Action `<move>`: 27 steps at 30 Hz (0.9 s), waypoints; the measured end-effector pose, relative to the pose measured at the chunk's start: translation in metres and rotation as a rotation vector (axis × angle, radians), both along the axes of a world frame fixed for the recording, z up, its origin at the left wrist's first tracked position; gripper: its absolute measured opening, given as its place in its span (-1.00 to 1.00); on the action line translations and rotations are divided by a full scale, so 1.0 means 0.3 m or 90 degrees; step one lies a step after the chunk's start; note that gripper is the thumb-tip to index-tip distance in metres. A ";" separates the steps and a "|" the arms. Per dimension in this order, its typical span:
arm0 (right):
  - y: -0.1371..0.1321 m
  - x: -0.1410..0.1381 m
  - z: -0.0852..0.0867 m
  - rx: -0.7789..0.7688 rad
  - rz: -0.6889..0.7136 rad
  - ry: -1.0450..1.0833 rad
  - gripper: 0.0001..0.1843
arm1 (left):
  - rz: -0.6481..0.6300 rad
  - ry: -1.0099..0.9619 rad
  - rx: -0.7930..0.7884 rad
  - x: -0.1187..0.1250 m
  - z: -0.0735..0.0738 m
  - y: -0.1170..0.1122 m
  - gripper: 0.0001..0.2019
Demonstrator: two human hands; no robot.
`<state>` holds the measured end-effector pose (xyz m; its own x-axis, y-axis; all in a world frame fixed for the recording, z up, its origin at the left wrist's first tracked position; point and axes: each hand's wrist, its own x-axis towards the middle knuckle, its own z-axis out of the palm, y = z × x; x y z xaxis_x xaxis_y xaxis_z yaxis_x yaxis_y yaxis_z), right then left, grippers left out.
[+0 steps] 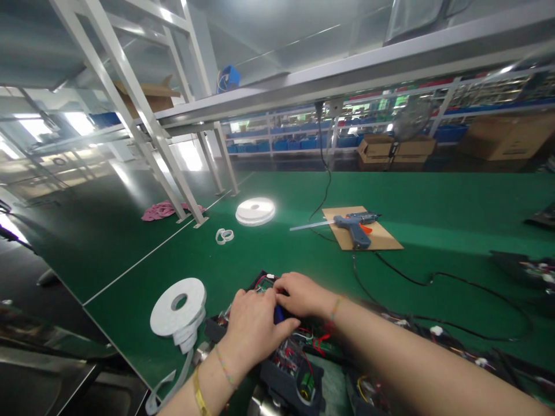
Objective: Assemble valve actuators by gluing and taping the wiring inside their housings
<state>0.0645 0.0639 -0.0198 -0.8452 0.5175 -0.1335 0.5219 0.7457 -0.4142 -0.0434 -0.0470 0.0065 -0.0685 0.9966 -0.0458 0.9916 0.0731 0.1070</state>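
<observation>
The largest thing is the green table (277, 254), on which one glue gun (355, 230) lies. Above and behind the glue gun there is one long metal shelf (299, 92), cut off at the right edge. Farther behind it stand cardboard boxes: one big box (511, 136) to the right, and in front of it a group which I cannot count surely; their insides are not visible. Nearer than the glue gun, to its left, is the opened black case (255, 283), containing wires and a green circuit board. Other opened cases (290, 381) with wires are close, partly cut off below, so their number is not clear. Two hands, left (254, 323) and right (301, 294), are together over the black case with bent fingers. A blue part (278, 315) shows between them, but I cannot tell if they grip it, because the fingertips are hidden. Left of the glue gun are two large white rolls (177, 306), one cloth (160, 211) and two small white rings (224, 236). Under it is one brown board (384, 237).
</observation>
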 end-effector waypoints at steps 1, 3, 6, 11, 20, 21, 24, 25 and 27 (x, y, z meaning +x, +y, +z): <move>0.000 -0.002 0.002 -0.007 -0.005 0.001 -0.77 | 0.010 0.006 0.001 0.003 0.001 0.001 -0.60; 0.000 -0.002 0.009 -0.025 -0.011 0.006 -0.78 | 0.030 0.012 0.000 -0.007 0.012 -0.004 -0.72; 0.002 0.011 0.026 -0.065 -0.004 0.022 -0.83 | 0.069 -0.001 0.009 -0.052 0.037 -0.011 -0.78; 0.016 0.041 0.042 -0.128 0.004 0.068 -0.78 | 0.112 -0.115 0.021 -0.145 0.050 0.006 -0.72; 0.013 0.056 0.022 -0.068 -0.077 0.169 -0.71 | 0.104 -0.311 0.047 -0.187 0.030 0.023 -0.67; 0.007 0.052 0.029 -0.055 -0.084 0.187 -0.72 | 0.102 -0.325 0.054 -0.188 0.028 0.024 -0.67; -0.009 0.027 0.051 -0.058 -0.061 0.232 -0.68 | 0.102 -0.360 0.083 -0.176 0.020 0.027 -0.71; -0.014 0.017 0.053 -0.072 -0.043 0.240 -0.65 | 0.106 -0.370 0.093 -0.168 0.018 0.028 -0.73; -0.020 -0.001 0.050 -0.101 -0.020 0.248 -0.63 | 0.115 -0.389 0.108 -0.150 0.014 0.026 -0.79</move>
<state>0.0641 0.0580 -0.0049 -0.8327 0.5421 0.1134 0.3244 0.6433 -0.6934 -0.0883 -0.0392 0.0109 -0.2465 0.9688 0.0271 0.7229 0.1652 0.6709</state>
